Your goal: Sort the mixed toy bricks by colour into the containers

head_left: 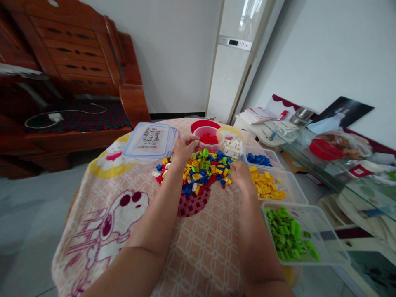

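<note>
A heap of mixed toy building bricks [202, 169] in red, yellow, blue, green and white lies on the cloth-covered table. My left hand [185, 148] is over the heap's far left side, its fingertips drawn together beside the rim of a round tub [213, 147] holding red bricks [208, 139]. Whatever those fingers hold, if anything, is too small to make out. My right hand [243, 176] is at the heap's right edge with curled fingers, near the box of yellow bricks [266, 185]; its grasp is hidden. White bricks [232, 148] lie in a pile behind it.
Clear boxes with blue bricks [259, 160] and green bricks [286, 237] line the table's right side. Stacked box lids [148, 140] lie at the back left, a red lid [204, 125] behind the tub. A glass shelf [328, 169] stands at right, a wooden bench [77, 82] at left.
</note>
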The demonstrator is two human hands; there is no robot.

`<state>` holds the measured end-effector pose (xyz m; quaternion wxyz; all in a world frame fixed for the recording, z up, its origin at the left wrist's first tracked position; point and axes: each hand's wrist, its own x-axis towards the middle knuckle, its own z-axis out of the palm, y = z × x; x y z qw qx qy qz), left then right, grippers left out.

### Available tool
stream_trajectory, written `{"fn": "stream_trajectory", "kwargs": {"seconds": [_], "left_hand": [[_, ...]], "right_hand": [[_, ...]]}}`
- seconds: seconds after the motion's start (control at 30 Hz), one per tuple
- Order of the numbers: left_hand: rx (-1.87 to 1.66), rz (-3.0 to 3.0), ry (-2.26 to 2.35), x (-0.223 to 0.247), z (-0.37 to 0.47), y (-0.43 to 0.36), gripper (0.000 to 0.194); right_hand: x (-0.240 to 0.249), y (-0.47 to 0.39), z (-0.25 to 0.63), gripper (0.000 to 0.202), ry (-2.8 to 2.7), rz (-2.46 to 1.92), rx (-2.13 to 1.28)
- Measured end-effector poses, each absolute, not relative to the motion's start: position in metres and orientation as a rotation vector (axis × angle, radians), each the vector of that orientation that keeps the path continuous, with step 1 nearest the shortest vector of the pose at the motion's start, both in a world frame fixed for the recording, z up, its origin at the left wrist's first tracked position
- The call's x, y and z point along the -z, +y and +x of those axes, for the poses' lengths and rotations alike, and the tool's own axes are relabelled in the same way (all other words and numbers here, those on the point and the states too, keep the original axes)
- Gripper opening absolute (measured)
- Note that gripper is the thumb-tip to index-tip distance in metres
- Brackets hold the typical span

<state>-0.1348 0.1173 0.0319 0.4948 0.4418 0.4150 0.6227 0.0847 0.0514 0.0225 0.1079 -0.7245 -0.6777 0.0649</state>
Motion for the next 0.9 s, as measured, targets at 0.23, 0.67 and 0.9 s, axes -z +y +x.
{"fn": "stream_trajectory", "kwargs": {"seconds": [0.23,0.67,0.9], "left_hand": [[-1.504,1.063,1.017,-0.035,-0.135,0.115,0.019],[-1.499,1.052,1.019,-0.036,-0.134,0.115,0.019],[-1.497,1.06,1.024,-0.036,-0.134,0.114,0.018]], "right_hand": [[-0.022,0.051,0.08,0.037,-2.03,-2.176,-0.194],[-0.025,0.051,0.084,0.038,-1.999,-2.16,-0.168],[-0.027,0.052,0.094,0.039,-1.846,-2.059,-0.157]]}}
